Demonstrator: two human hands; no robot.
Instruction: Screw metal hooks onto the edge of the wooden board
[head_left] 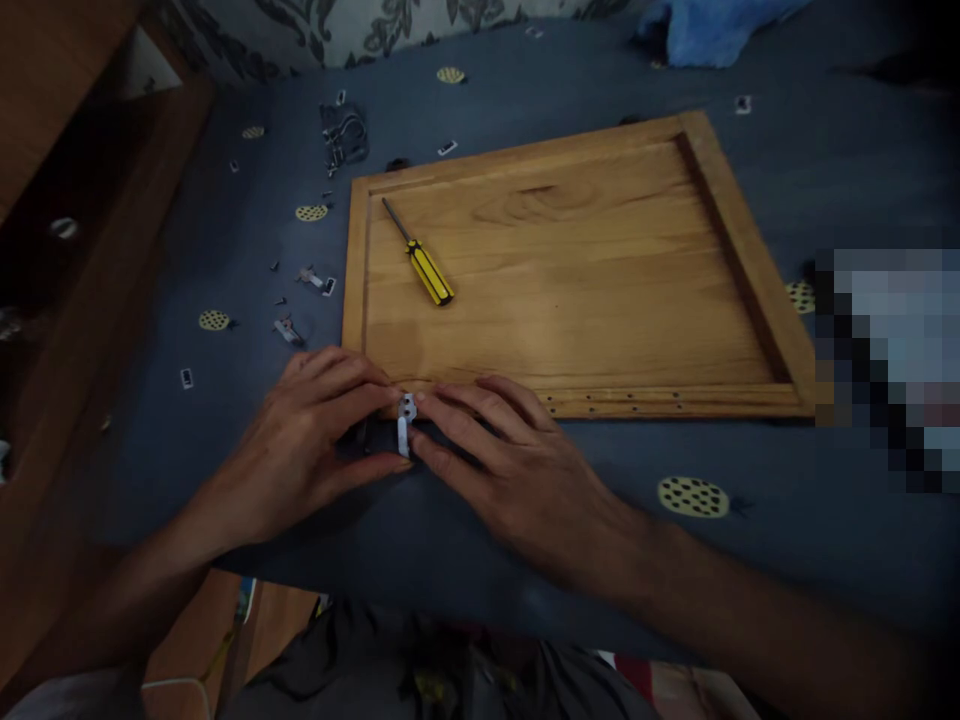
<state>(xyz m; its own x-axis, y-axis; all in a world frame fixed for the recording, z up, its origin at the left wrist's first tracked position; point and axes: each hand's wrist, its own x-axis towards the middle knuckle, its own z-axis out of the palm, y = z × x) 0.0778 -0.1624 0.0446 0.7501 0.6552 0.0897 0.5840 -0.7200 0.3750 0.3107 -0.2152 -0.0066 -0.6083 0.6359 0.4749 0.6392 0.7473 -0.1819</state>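
Note:
A small metal hinge (405,424) is at the near left edge of a framed wooden panel (555,290), its plate against the frame and its arm sticking out toward me. My left hand (300,440) grips it from the left with thumb and forefinger. From the right, my right hand (502,455) pinches the same piece, its other fingers resting along the panel's near edge. Several dark holes show in that edge, right of my right hand. On the panel lies a yellow and black screwdriver (429,272), its tip toward the far left corner.
Two loose hinges (288,330) and small screws (280,300) lie on the dark patterned cloth (480,530) left of the panel. Farther back is a clear bag (345,133) of metal parts. A wooden cabinet (120,250) stands at the left; blue fabric (705,35) lies at the back.

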